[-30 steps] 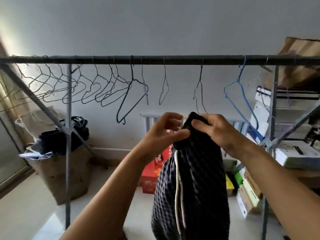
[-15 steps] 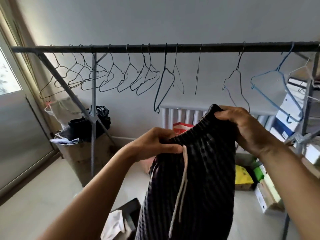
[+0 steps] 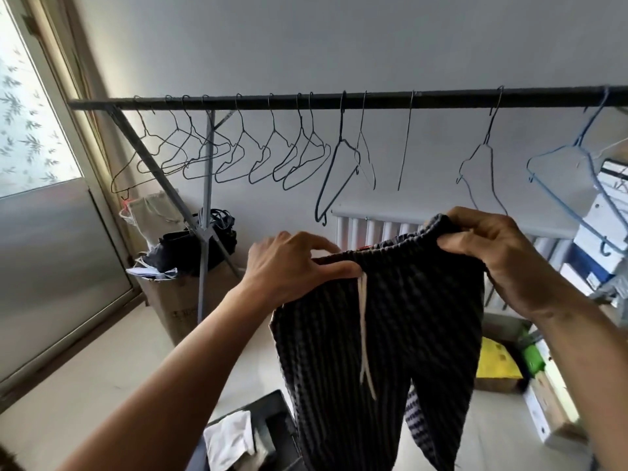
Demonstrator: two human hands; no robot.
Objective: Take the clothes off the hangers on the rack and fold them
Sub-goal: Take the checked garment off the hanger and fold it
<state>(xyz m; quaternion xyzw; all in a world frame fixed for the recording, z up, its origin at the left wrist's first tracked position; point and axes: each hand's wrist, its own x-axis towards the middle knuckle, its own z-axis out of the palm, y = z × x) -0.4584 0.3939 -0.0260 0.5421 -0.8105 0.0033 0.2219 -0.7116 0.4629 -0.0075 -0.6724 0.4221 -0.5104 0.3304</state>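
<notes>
Dark striped shorts [image 3: 401, 328] with a white drawstring hang in front of me, held up by the waistband. My left hand [image 3: 292, 266] pinches the waistband's left end. My right hand [image 3: 489, 246] grips its right end, a little higher. The legs drop down toward the floor. Behind them runs the dark rack bar [image 3: 339, 100], carrying several bare wire hangers [image 3: 272, 154] and a blue hanger [image 3: 574, 175] at the right. No clothes hang on the rack in view.
A cardboard box [image 3: 176, 300] with dark items stands by the rack's leg at the left. A white radiator [image 3: 373, 229] lines the wall. Stacked boxes [image 3: 598, 239] fill shelves on the right. A dark case with white cloth [image 3: 238, 440] lies below.
My hands have moved apart along the waistband, spreading the shorts wider. My view has swung to the left, showing more of the window and rack end.
</notes>
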